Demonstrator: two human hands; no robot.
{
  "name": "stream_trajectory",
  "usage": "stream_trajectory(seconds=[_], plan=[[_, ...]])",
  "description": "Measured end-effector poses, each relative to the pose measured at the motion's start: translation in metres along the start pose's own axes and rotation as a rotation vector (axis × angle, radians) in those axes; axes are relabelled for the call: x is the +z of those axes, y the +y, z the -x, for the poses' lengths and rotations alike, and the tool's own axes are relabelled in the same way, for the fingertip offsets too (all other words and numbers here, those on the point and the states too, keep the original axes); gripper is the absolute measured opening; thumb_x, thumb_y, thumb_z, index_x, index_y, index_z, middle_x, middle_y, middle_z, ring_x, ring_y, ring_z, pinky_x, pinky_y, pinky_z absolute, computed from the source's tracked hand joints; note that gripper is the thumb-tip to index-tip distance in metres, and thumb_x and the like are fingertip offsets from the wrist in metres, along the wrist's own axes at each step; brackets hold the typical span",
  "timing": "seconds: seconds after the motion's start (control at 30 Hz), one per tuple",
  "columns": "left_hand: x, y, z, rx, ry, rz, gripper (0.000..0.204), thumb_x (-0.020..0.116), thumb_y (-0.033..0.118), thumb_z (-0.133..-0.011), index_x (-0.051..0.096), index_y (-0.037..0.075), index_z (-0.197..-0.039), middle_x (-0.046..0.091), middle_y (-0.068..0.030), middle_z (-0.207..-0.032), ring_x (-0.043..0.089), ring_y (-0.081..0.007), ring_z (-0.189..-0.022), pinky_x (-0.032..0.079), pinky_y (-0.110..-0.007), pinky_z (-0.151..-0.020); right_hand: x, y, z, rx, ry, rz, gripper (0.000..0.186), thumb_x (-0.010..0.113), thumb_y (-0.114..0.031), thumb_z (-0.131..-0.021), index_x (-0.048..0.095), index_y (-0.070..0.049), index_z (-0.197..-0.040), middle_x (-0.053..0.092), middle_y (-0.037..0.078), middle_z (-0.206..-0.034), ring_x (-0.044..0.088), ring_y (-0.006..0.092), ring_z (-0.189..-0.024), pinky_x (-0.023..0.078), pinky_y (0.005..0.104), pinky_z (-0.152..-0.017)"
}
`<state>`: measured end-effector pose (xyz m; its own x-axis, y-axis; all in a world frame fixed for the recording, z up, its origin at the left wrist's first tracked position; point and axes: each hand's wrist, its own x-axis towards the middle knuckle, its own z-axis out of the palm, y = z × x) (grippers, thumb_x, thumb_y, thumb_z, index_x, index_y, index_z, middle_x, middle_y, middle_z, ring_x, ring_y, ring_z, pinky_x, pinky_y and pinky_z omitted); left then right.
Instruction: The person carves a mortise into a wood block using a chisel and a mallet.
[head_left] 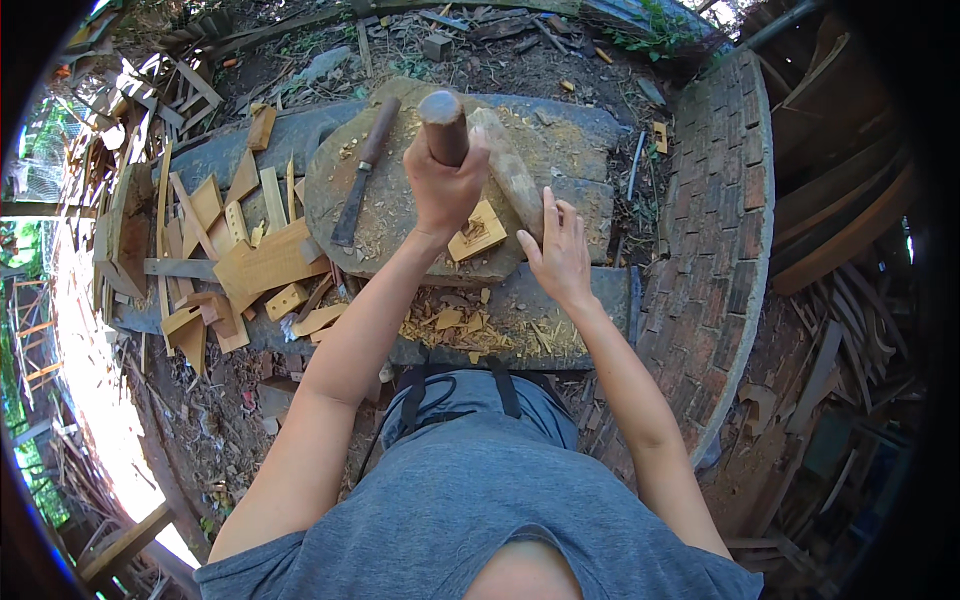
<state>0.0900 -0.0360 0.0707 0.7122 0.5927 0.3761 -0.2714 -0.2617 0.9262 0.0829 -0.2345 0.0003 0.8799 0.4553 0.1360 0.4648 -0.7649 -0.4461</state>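
My left hand (443, 192) is wrapped round an upright, thick wooden tool handle (444, 128); whatever lies below the fist is hidden. Just beside that hand is a small yellow wood block (478, 232), with chips and a cut hollow on its top. My right hand (562, 250), fingers apart, is at the near end of a pale wooden club (510, 170); I cannot tell whether it touches it. The club lies slanting across a round, flat stump top (330, 190). On the stump's left side rests a chisel (365, 172) with a dark blade and brown handle.
Offcuts and boards (262, 265) are heaped left of the stump, among them a drilled block (287, 301). Shavings (450, 325) cover the near ledge. A curved brick wall (715, 230) rises on the right, with curved timbers (850, 235) stacked beyond it.
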Motion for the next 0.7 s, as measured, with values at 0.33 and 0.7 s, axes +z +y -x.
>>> stream_trajectory(seconds=[0.33, 0.7], plan=[[0.001, 0.001, 0.001, 0.085, 0.032, 0.029, 0.014, 0.069, 0.006, -0.088, 0.057, 0.003, -0.081, 0.057, 0.0016, -0.063, 0.053, -0.0046, -0.049, 0.04, -0.022, -0.044, 0.04, -0.071, 0.005, -0.139, -0.026, -0.093, 0.095, 0.076, -0.04, -0.08, 0.029, 0.012, -0.144, 0.04, 0.031, -0.141, 0.043, 0.0426, -0.128, 0.039, 0.0451, -0.109], [-0.01, -0.021, -0.049, -0.303, 0.039, 0.408, 0.017, 0.064, 0.009, -0.09, 0.048, 0.005, -0.088, 0.045, 0.0003, -0.056, 0.041, -0.0099, -0.038, 0.037, -0.028, -0.038, 0.069, -0.066, 0.009, -0.148, 0.14, 0.042, 0.096, 0.071, -0.043, -0.081, 0.026, 0.008, -0.148, 0.037, 0.026, -0.144, 0.039, 0.039, -0.13, 0.033, 0.0493, -0.114]])
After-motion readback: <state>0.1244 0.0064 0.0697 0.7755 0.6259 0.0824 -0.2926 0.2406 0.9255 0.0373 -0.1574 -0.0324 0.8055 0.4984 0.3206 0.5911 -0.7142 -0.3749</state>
